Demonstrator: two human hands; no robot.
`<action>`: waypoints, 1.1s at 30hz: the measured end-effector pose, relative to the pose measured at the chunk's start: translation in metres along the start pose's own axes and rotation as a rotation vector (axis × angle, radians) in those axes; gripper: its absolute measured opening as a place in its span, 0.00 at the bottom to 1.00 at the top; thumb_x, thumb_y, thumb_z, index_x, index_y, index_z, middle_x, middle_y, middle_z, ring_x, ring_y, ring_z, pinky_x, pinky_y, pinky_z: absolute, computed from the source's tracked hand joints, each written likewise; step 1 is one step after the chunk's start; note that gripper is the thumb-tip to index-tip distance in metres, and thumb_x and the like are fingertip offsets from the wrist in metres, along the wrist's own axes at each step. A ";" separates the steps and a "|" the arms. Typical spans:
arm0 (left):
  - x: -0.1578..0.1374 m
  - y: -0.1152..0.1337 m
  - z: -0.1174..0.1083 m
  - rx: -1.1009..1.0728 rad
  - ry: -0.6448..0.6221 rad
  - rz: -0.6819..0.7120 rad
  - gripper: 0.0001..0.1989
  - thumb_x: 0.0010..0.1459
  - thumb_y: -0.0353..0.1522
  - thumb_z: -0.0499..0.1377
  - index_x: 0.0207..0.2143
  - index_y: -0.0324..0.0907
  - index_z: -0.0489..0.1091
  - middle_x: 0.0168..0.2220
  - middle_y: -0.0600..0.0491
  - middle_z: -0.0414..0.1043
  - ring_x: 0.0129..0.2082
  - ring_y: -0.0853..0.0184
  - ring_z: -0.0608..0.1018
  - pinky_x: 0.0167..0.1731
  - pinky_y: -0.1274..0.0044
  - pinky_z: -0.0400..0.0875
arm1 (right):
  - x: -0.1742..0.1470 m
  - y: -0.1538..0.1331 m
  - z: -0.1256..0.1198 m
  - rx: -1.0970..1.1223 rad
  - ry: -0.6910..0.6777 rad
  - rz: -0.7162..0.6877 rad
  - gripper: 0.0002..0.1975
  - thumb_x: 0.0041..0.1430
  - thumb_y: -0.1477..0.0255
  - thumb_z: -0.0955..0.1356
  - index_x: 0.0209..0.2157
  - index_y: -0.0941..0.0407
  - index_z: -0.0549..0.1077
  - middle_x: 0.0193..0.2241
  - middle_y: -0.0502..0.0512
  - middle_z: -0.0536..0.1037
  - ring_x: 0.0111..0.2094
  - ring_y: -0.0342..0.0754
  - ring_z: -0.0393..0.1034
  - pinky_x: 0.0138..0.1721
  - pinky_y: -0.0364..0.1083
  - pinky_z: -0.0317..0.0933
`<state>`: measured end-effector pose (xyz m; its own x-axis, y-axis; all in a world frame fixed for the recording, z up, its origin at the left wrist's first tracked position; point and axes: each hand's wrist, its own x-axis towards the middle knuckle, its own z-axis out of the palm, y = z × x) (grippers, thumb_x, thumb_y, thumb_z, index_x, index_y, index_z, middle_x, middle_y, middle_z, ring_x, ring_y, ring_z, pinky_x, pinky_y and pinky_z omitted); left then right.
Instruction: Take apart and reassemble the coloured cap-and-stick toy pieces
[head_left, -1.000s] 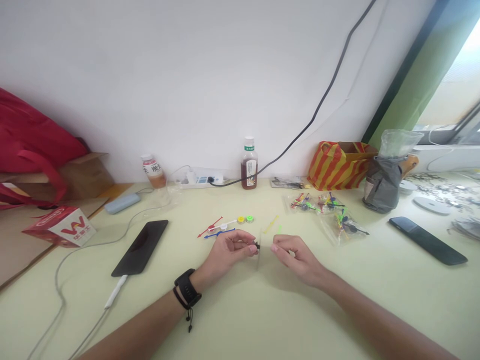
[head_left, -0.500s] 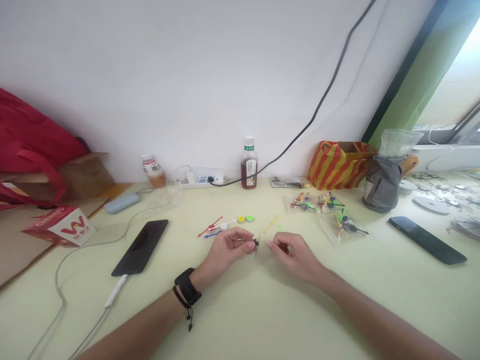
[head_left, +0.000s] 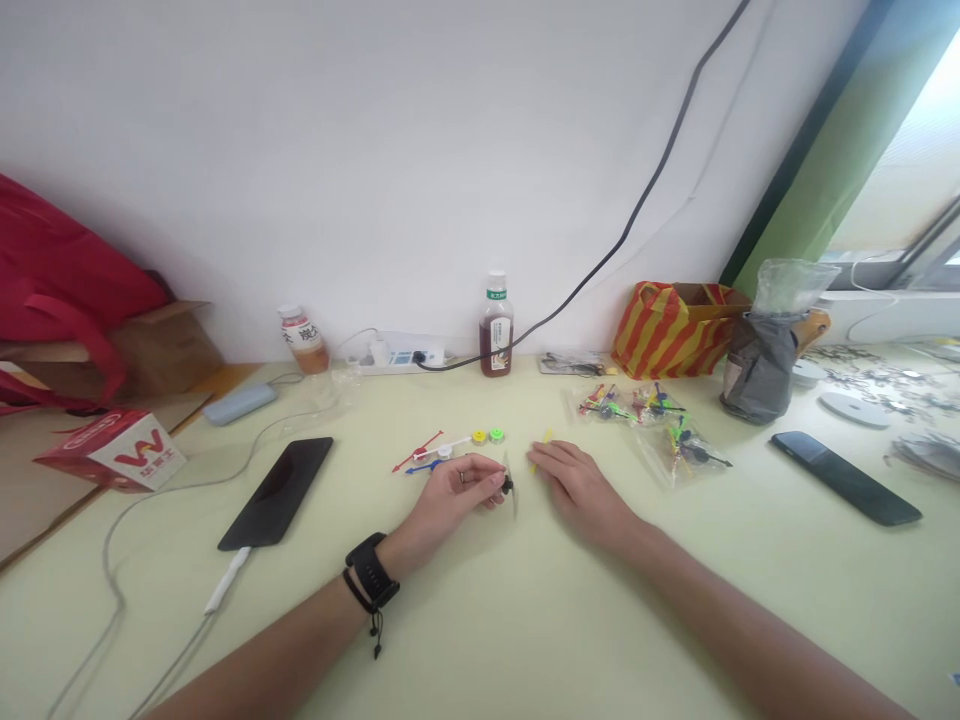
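Observation:
My left hand is closed, thumb and fingertips pinching a small black part with a thin, pale, blade-like piece standing out from it. My right hand lies palm down to the right, fingers stretched out on the table. Its fingertips partly cover a yellow plastic strip; whether they grip it is hidden. Beyond my left hand lie a red arrow, a white arrow and a blue arrow. A yellow round cap and a green round cap sit behind them.
Clear bags of coloured parts lie to the right, near a dark phone. A charging phone and a red-white box are at left. By the wall stand a drink bottle, a power strip and a striped bag.
My right hand has gone from curled fingers to lying flat, moving slightly forward over the yellow strip. The left hand keeps its pinch on the black part, nearly still.

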<state>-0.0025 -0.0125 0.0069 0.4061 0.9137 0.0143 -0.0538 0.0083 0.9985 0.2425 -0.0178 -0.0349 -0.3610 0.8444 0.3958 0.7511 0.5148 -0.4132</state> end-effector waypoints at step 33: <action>0.004 0.000 -0.003 -0.067 -0.028 -0.117 0.15 0.59 0.42 0.66 0.38 0.38 0.77 0.37 0.46 0.79 0.31 0.66 0.79 0.34 0.75 0.72 | 0.010 -0.005 -0.007 0.400 0.202 0.153 0.17 0.69 0.73 0.58 0.53 0.54 0.71 0.34 0.54 0.71 0.32 0.48 0.67 0.34 0.46 0.64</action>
<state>-0.0032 -0.0079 0.0068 0.4382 0.8933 -0.0997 -0.0654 0.1423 0.9877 0.2388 -0.0130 -0.0233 -0.1178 0.8896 0.4412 0.5012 0.4368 -0.7470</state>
